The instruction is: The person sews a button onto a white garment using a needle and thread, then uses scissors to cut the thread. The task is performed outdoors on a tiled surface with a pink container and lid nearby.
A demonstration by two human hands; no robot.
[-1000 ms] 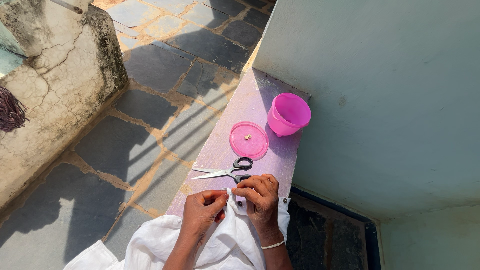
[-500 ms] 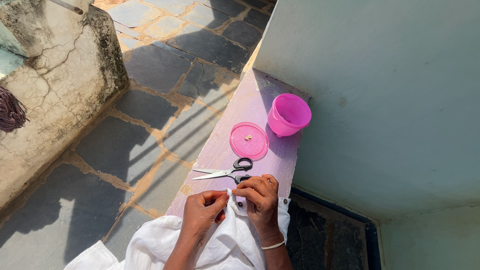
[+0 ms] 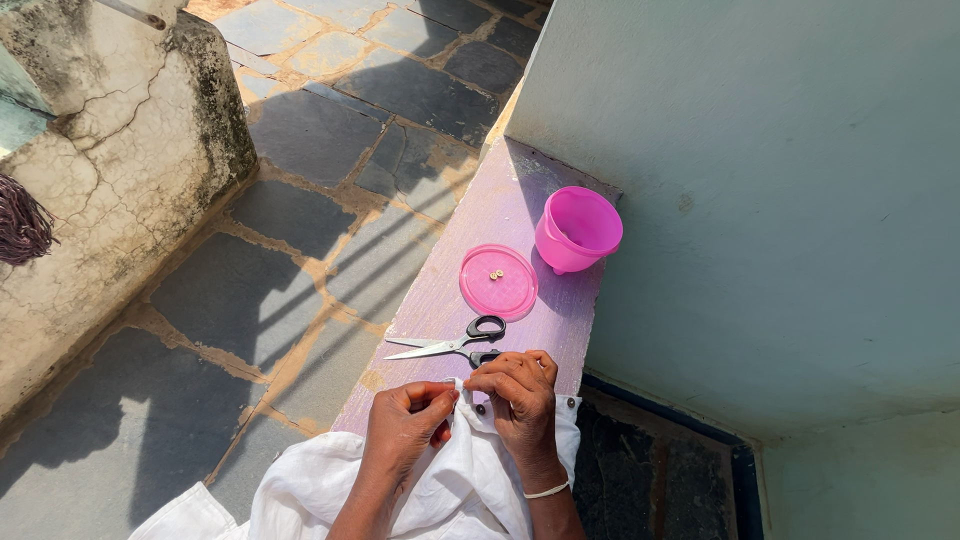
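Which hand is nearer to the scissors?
The right hand: it lies just below the scissors, almost touching the black handle. The left hand is further down and left, on the white cloth.

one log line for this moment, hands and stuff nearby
left hand: pinching white cloth | right hand: pinching same cloth | scissors: on ledge | lid, pink tub: beyond

Harsh sunlight, hard dark shadows, sharp focus.
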